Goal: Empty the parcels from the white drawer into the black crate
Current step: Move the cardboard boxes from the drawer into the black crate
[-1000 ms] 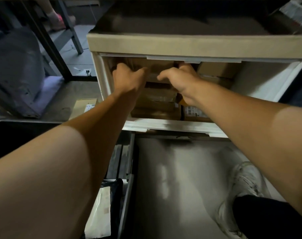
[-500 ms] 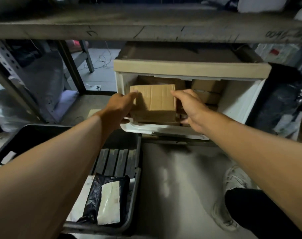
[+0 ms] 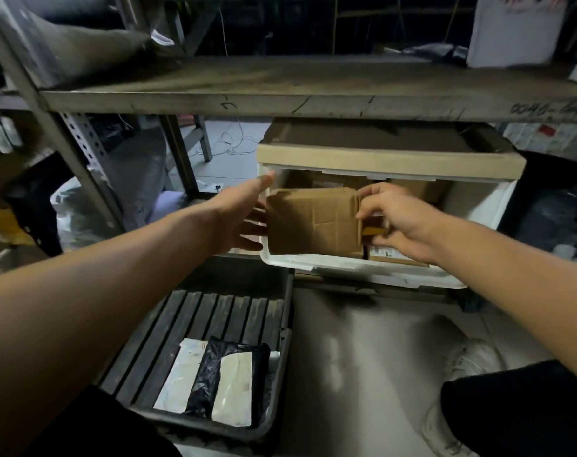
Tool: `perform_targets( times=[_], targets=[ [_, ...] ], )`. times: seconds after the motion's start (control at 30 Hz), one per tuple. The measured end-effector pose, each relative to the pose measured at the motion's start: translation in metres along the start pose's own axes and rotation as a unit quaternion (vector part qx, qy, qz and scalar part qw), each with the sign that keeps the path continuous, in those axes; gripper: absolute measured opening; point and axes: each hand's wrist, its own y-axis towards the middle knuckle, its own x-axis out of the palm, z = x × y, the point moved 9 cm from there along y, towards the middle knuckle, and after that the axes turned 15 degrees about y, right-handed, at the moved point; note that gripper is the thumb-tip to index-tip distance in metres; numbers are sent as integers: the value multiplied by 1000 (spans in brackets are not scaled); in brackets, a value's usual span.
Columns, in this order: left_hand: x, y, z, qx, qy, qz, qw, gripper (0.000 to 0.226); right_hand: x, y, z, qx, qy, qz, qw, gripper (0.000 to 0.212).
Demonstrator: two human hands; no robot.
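The right hand (image 3: 397, 222) pinches the right edge of a brown box (image 3: 313, 221), thumb on the near face and fingers curled behind it, holding it upright over the front rim of the white drawer (image 3: 356, 263). The left hand (image 3: 244, 214) is spread, fingers straight, its palm just beside the box's left edge; whether it touches the cardboard cannot be told. One box is in the hands. Behind and to the right of it, at least three more brown parcels lie in the drawer: one at the back left, one at the back right, and one with a white label (image 3: 384, 252) at the front right corner under the right hand. The drawer stands pulled out beneath a wooden shelf (image 3: 280, 90). Below the left forearm, the black crate (image 3: 280, 338) sits on the floor, and at its near edge lie two flat parcels: one white envelope (image 3: 181, 374) and one black bag (image 3: 227, 380) with a pale label.
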Motion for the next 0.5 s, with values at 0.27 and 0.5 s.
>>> perform_targets(
  times=[0.27,0.5],
  targets=[
    [-3,19,4,13,-95,54,994,17,-8,8,-1,-13,92,40,995,14],
    [-8,30,7,44,-131,64,988,48,-8,20,12,2,100,65,993,12]
  ],
)
